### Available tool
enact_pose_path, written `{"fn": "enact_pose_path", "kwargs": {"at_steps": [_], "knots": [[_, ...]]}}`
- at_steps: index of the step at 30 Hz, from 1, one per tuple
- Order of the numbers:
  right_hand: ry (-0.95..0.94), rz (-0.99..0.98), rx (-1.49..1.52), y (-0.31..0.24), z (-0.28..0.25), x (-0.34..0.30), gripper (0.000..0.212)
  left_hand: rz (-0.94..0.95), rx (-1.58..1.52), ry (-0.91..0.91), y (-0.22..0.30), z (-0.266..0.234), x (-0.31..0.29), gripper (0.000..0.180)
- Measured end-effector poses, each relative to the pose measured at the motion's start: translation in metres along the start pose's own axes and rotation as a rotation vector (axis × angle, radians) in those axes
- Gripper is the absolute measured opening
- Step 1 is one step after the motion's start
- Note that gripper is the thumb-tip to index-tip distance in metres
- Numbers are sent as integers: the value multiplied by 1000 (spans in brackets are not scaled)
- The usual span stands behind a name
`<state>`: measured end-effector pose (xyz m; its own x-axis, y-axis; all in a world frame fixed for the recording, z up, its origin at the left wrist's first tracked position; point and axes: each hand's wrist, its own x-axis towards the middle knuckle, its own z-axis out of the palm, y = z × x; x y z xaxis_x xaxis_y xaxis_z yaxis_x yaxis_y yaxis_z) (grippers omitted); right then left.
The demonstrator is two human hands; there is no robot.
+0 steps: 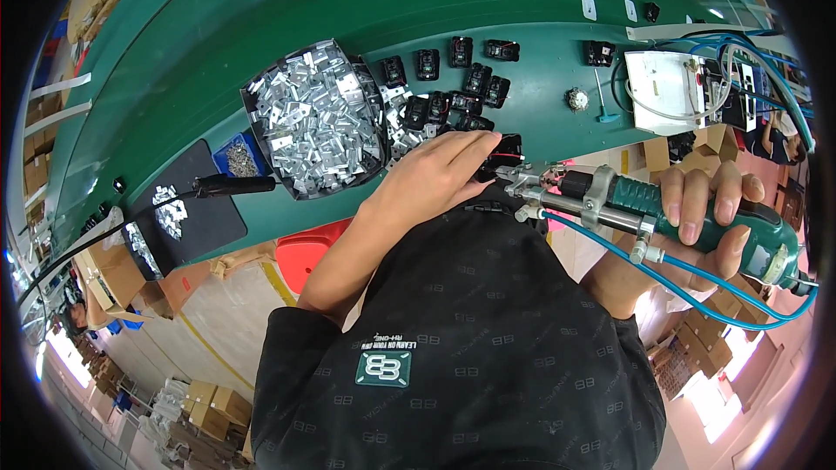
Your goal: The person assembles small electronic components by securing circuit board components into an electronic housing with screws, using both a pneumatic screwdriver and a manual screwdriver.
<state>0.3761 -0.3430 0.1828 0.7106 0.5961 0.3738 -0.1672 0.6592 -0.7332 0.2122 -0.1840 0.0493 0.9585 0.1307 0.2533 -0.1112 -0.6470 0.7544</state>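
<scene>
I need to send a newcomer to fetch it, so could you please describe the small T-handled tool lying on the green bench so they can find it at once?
Start at the green bench and go to the white box with blue hoses. Just beside it, next to a small round silvery part, lies the T-handled tool. Its thin metal shaft ends in a teal crossbar, unlike the squat black parts scattered nearby.

A single head-worn fisheye camera looks steeply down over the person's dark shirt (461, 357) onto the green workbench (366, 9), close above both hands; straight bench edges curve toward the rim.
</scene>
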Motion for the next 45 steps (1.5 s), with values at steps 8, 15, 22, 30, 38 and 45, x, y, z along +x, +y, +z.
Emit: {"fn": "enact_pose_path", "kwargs": {"at_steps": [8,15,22,30,38,45], "knots": [[11,-14,-8,1,-1,-1,39,-4,4,-17,0,1,-1,54],[63,-7,5,-1,2,-4,31,37,31,15,0,4,3,51],[-5,25,8,2,2,-12,30,57,45,26,4,9,8,52],[-75,-28,-163,21,-23,-33,68,14,-114,-63,20,30,4,57],[-251,-82,-30,-28,-70,-24,60,-249,-143,-127,-22,107,-23,48],[61,-19,1,-55,-101,-19,52,-152,145,-103,-63,198,40,38]]}}
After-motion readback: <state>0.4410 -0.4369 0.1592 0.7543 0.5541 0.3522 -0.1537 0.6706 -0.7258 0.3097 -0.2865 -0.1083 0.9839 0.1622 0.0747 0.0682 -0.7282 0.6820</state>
